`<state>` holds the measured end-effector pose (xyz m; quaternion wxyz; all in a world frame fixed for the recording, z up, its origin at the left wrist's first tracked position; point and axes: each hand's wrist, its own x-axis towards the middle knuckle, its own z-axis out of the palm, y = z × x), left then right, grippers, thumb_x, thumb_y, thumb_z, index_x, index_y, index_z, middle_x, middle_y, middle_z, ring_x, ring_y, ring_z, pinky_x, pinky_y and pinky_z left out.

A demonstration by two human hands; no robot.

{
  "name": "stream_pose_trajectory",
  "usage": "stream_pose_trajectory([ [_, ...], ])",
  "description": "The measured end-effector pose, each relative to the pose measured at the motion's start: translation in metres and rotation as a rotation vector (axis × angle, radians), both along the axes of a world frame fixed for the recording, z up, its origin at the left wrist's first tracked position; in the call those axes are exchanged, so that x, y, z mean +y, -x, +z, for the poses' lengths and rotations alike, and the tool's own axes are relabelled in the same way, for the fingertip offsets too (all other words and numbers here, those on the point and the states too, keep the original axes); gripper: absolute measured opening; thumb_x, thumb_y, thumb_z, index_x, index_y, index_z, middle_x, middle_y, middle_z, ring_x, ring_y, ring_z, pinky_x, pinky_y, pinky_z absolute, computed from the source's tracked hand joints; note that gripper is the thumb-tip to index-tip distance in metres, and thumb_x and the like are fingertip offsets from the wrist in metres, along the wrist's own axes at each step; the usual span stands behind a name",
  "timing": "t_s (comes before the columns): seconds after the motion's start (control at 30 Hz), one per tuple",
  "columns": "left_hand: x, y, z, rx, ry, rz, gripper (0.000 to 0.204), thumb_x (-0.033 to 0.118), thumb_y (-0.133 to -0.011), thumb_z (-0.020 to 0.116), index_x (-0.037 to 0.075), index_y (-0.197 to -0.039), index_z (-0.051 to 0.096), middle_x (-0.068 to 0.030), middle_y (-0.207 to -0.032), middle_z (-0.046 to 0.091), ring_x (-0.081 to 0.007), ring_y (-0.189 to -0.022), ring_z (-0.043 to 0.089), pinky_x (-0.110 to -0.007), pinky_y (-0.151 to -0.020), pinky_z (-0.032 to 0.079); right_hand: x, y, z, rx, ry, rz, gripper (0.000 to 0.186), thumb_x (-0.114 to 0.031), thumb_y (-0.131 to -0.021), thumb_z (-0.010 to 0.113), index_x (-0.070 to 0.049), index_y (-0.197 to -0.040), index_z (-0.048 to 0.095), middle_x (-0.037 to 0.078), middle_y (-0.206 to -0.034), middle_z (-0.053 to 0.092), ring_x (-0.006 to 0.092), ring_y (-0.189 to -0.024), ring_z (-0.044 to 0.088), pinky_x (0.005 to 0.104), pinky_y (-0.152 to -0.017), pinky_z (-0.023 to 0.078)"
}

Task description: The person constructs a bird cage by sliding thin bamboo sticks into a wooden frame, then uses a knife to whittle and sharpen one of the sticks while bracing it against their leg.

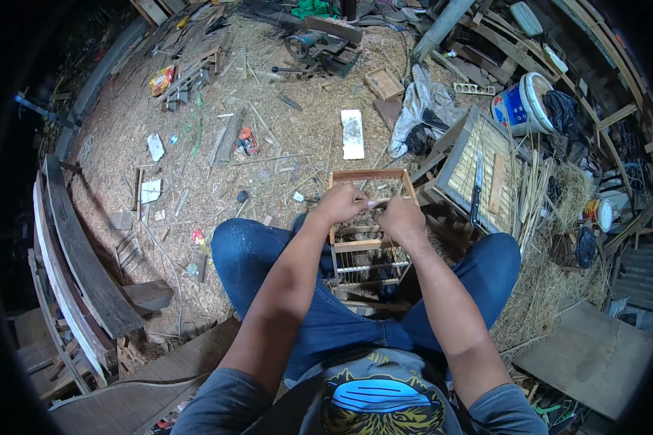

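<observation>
Between my knees stands a slim wooden frame (366,246) with crosspieces and a row of thin rods, like a small cage. Over its upper part my left hand (339,204) and my right hand (402,219) meet, both closed. A short, thin, pale strip (374,204) spans the gap between my fingertips, pinched from both sides; its exact kind is too small to make out. To the right, a knife (477,190) with a dark handle lies on a slanted, light-topped work board (497,156), beside a flat wooden slat (496,183).
Wood shavings and scraps cover the ground. Thin sticks (526,196) lean right of the board, near a white-and-blue bucket (522,105). Ahead lie a white slab (352,134), a small wooden box (384,83) and a metal machine (323,47). Long planks (87,254) stand at left.
</observation>
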<state>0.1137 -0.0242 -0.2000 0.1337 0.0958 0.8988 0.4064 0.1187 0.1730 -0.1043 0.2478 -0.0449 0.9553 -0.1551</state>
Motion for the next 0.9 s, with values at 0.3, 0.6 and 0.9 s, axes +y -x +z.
stream_pose_trajectory([
  [0.3,0.002,-0.001,0.005,0.019,0.015,0.015,0.035,0.040,-0.096,0.076,0.007,-0.088,0.083,-0.0172,-0.077,0.075,-0.0346,-0.070,0.071,-0.046,-0.072,0.056,0.007,-0.007,-0.002,-0.024,-0.031,0.049,0.031,-0.023,-0.087,0.076,0.002,-0.106,0.078,0.026,-0.111,0.078,0.0423,-0.106,0.077,0.0510,-0.095,0.061],
  [0.6,0.001,-0.003,0.006,0.024,0.036,0.021,0.034,0.039,-0.097,0.075,0.007,-0.090,0.083,-0.0184,-0.077,0.074,-0.0358,-0.070,0.071,-0.046,-0.072,0.055,0.006,-0.013,-0.004,0.007,0.002,0.024,0.028,-0.018,-0.088,0.071,0.002,-0.106,0.078,0.026,-0.110,0.079,0.0414,-0.106,0.077,0.0512,-0.095,0.061],
  [0.9,0.002,-0.003,0.005,0.034,0.031,0.010,0.033,0.039,-0.096,0.076,0.007,-0.095,0.084,-0.0196,-0.079,0.075,-0.0376,-0.073,0.072,-0.046,-0.072,0.056,0.006,-0.015,-0.008,0.010,-0.016,0.018,0.029,-0.020,-0.088,0.071,0.000,-0.106,0.079,0.025,-0.110,0.079,0.0409,-0.105,0.078,0.0511,-0.094,0.061],
])
